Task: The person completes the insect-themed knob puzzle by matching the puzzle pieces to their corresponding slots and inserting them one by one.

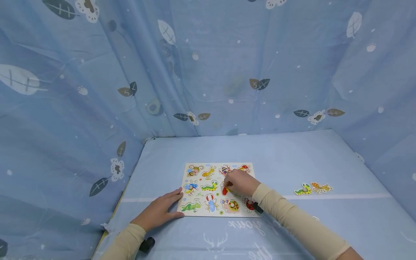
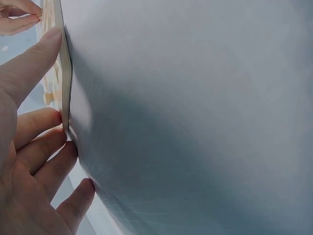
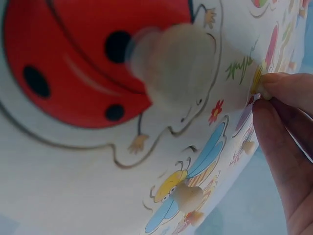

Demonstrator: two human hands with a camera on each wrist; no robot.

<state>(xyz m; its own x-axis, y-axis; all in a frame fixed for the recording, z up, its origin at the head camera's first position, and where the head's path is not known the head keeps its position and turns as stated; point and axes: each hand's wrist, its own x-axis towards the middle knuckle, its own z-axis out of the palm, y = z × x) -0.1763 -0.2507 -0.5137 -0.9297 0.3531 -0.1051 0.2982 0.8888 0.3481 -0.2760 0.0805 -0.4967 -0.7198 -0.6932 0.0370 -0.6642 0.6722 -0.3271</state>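
A cream knob puzzle board point(image 1: 196, 213) with insect pictures lies on the table. My right hand point(image 1: 242, 182) is over its right half, pinching the small knob of a butterfly piece point(image 1: 225, 191) with reddish wings between thumb and fingertips. In the right wrist view, that piece's yellow body point(image 3: 257, 81) lies at the board's surface; whether it is fully seated I cannot tell. My left hand point(image 1: 160, 209) rests at the board's left side, fingers spread. Its thumb and fingertips touch the board's edge point(image 2: 65, 93) in the left wrist view.
A loose green caterpillar piece point(image 1: 303, 189) and an orange striped insect piece point(image 1: 321, 187) lie to the board's right. Near my right wrist is a ladybird piece point(image 3: 73, 63) with a knob. Blue patterned cloth point(image 1: 214, 72) hangs around the table.
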